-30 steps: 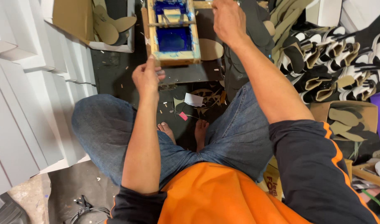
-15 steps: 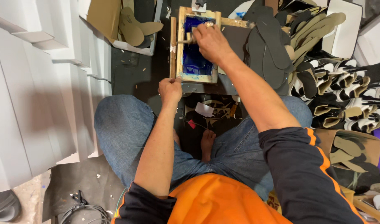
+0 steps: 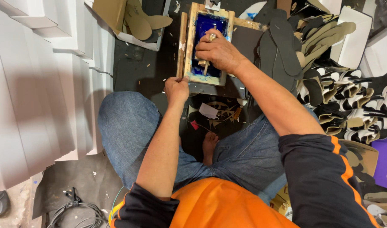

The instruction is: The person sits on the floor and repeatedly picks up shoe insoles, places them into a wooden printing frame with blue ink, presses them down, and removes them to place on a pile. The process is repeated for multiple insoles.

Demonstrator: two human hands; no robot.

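At twelve o'clock, our right hand (image 3: 219,52) grips the squeegee (image 3: 205,63) inside the blue-inked wooden frame (image 3: 207,46); our left hand (image 3: 176,90) clamps its corner; we should press evenly.

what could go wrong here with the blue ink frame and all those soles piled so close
1. The right hand drags a wooden squeegee through wet blue ink inside the wooden frame; ink could smear onto the fingers.
2. The left hand grips only the frame's near corner, so it may shift mid-stroke.
3. The dark soles lie right beside the frame, so an inky hand or sleeve could mark them.
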